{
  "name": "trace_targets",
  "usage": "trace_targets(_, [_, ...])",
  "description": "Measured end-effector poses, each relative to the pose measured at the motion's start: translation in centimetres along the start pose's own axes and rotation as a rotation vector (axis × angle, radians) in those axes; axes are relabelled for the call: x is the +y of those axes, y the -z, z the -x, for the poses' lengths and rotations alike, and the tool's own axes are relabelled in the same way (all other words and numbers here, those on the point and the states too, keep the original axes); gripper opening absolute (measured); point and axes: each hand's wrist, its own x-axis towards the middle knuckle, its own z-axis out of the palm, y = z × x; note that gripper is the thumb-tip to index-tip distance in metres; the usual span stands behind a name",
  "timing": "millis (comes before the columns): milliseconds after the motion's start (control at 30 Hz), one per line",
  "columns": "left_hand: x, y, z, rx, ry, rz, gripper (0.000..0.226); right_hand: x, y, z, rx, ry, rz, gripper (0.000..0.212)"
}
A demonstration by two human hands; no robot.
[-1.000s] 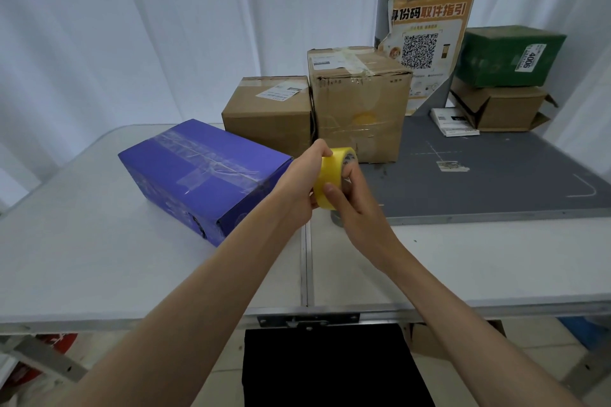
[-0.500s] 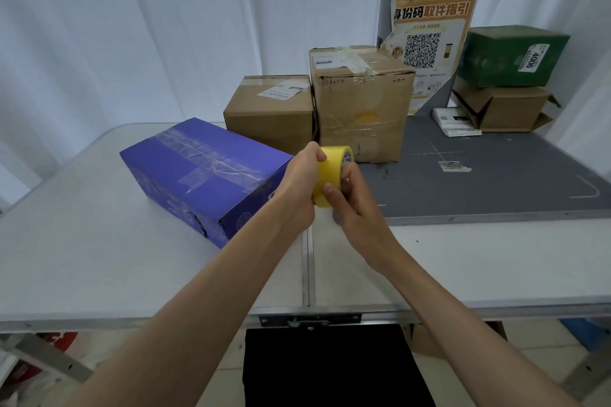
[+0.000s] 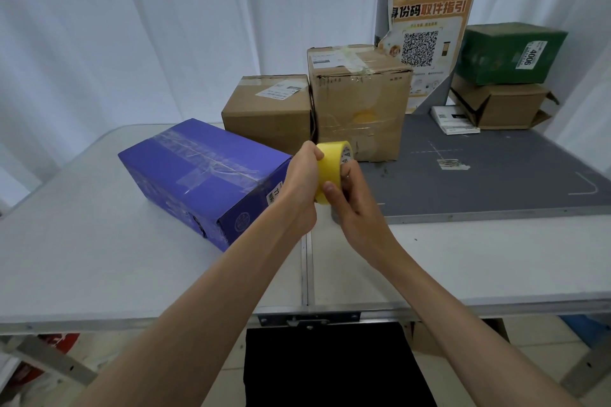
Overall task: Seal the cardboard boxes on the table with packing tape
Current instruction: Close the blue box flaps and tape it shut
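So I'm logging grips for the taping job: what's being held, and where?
The yellow tape roll: left hand grips its outer band, right hand pinches its near edge.

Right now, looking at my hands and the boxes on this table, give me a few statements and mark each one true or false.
1. Both hands hold the yellow tape roll. True.
2. The purple box lies on the grey mat. False: it lies on the white table.
3. The green box sits on top of a brown box. True.
4. Tape is stretched from the roll onto the purple box. False: no strip is pulled out.
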Motion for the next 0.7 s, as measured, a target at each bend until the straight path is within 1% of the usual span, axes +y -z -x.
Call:
trace_targets(167, [-0.32, -0.42, -0.15, 0.036, -0.035, -0.104, 0.019, -0.05, 0.05, -0.06, 0.006, -0.004, -0.009, 0.018])
trace_targets(567, [0.14, -0.36, 0.1, 0.032, -0.057, -0.084, 0.014, 0.02, -0.16, -0.07, 0.027, 0.005, -0.023, 0.015])
trace_targets(700, [-0.44, -0.07, 0.1, -0.012, -0.065, -0.048, 0.008, 0.16, -0.07, -0.13, 0.029, 0.009, -0.017, 0.018])
